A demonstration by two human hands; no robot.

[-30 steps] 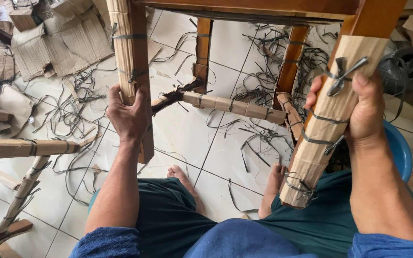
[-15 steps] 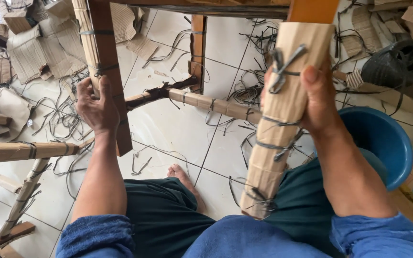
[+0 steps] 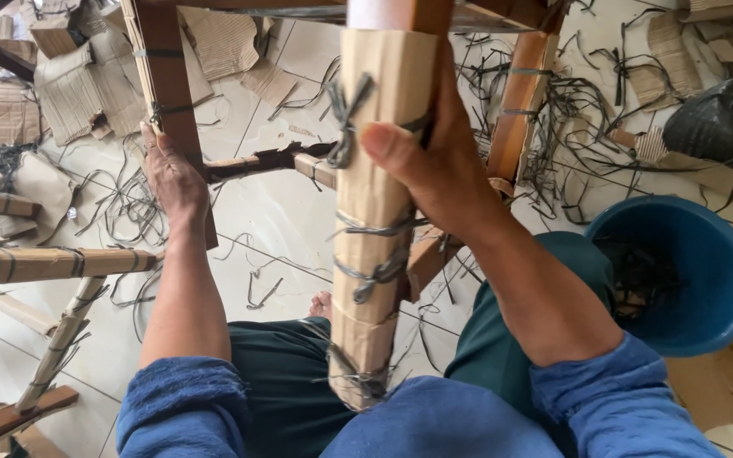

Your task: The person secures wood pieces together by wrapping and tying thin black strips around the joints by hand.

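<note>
Pale tiled floor, littered with cut grey straps and cardboard scraps far left. Blue bucket at right, straps inside; a black object beyond it. More wrapped legs lie at left. Right hand is wrapped around the near cardboard-wrapped leg, thumb pressed on its front (strap ties knotted along it); this leg fills centre frame and blocks the floor behind. Left hand grips the far-left wooden leg, fingers curled behind it. Crossbar links the legs.
</note>
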